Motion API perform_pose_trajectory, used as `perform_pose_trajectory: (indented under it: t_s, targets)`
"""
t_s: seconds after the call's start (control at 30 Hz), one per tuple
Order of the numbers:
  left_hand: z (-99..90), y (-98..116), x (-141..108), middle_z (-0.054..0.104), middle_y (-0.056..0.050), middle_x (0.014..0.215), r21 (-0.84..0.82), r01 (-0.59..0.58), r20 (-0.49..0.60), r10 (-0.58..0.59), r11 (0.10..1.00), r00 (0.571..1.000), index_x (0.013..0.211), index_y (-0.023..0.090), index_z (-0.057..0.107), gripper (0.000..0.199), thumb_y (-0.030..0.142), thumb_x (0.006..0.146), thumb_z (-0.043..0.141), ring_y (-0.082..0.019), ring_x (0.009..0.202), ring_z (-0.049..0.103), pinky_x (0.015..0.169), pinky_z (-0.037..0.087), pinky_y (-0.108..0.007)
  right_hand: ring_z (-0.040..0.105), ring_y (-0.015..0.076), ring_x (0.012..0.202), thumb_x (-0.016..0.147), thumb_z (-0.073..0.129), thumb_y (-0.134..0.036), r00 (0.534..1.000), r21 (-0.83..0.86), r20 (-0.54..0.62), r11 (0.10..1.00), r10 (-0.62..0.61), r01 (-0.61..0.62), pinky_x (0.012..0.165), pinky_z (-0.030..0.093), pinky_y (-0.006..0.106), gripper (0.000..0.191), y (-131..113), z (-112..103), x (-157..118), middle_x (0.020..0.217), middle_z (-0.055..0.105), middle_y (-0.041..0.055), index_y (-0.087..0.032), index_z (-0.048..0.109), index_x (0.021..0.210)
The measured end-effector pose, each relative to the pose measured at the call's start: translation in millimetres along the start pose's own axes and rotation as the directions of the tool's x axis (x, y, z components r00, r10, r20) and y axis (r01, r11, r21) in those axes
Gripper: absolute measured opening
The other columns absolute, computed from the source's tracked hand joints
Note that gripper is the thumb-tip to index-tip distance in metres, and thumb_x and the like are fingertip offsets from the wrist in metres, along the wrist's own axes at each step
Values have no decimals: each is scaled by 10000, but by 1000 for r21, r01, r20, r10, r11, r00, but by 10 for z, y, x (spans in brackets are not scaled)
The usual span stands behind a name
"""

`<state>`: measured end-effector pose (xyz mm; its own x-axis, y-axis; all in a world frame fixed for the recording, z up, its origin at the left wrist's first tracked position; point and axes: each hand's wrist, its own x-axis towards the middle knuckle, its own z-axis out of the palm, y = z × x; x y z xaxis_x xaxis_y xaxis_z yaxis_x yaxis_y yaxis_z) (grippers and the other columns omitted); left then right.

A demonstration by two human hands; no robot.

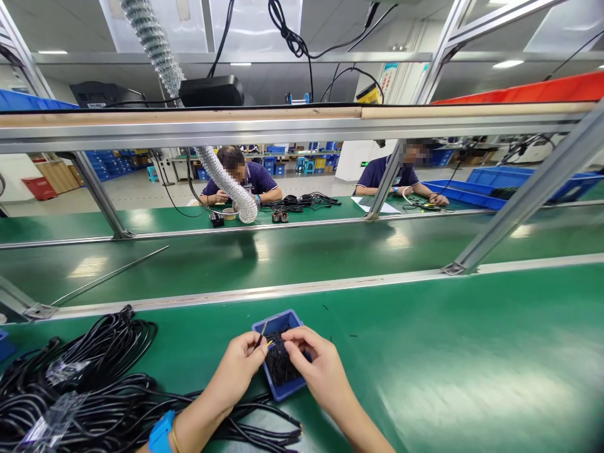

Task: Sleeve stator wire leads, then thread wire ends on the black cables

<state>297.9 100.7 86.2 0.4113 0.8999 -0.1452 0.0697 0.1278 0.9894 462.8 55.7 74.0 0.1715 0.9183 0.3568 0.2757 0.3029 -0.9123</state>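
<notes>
The left hand (238, 371) pinches a slim black tool (260, 334), while the right hand (312, 368) closes on short black wires (279, 368) in a blue plastic tray (276, 323) at twelve o'clock; coiled black cables (80, 377) lie at nine o'clock.

Head view faces forward-down, close above left hand (236, 371), right hand (316, 368).

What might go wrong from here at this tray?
The blue tray seems unfixed on the green bench, so a bump from the left hand, holding a thin dark tool, might spill the small black pieces. Dark specks already lie on the bench nearby. The left forearm also lies over the black cables, which might snag.
</notes>
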Motion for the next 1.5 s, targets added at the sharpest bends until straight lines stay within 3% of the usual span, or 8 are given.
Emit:
perform_pose_trajectory:
  t_s: [0.1,0.27,0.47,0.73,0.93,1.07,1.2,1.5]
  targets:
    - [-4,30,-14,351,94,553,7,22,12,-22,1000,1000,683,194,511,463,611,698,712,-83,506,286,483,234,-218,644,161,658,870,585,-228,998,-64,-4,996,-66,66,600,524,255,148,-9,8,-9,791,707,46,-193,728,865]
    - [12,48,-26,363,87,567,24,24,12,-24,999,1000,680,191,519,490,643,688,710,-82,506,294,479,244,-218,645,188,769,878,558,-136,946,-288,9,906,-323,312,697,538,303,211,-29,-5,-23,809,698,44,-234,743,904]
    - [11,31,-27,375,81,589,35,17,21,-18,999,1000,709,182,547,476,628,707,713,-81,513,289,482,257,-214,642,189,764,882,553,-116,926,-328,33,871,-377,366,691,536,305,225,-41,-22,-27,803,691,42,-235,740,919]
    - [-20,12,-42,515,14,696,159,-142,4,143,977,990,711,172,593,246,391,796,667,-149,677,472,652,389,-247,636,165,647,825,550,-147,992,-252,106,964,-62,87,607,511,260,206,-25,-27,-37,754,710,40,-207,747,820]
    - [-37,23,-73,569,-13,759,295,-180,62,169,938,984,755,178,625,170,325,837,603,-178,729,510,688,397,-266,595,145,578,788,574,-228,968,-66,170,982,184,-176,554,472,242,185,-23,13,-37,671,694,30,-164,747,784]
    - [-34,-3,-64,575,-15,768,249,-164,70,151,954,986,784,177,607,212,380,842,604,-186,755,512,712,398,-273,632,159,628,785,627,-293,967,22,155,978,203,-209,599,513,258,198,-25,24,-33,732,724,46,-159,759,849]
    - [-23,-5,-43,482,25,706,143,-93,52,86,985,995,753,185,544,304,474,820,609,-150,668,427,667,371,-268,676,185,679,787,686,-358,983,79,28,980,181,-183,639,558,283,306,-46,-15,-12,785,739,65,-152,744,1006]
    - [-7,15,-39,417,48,675,105,-61,60,55,993,997,727,183,521,366,525,789,638,-123,633,345,618,331,-259,689,187,694,849,672,-336,997,46,-68,998,45,-42,658,568,274,185,-117,19,-45,781,731,61,-170,733,903]
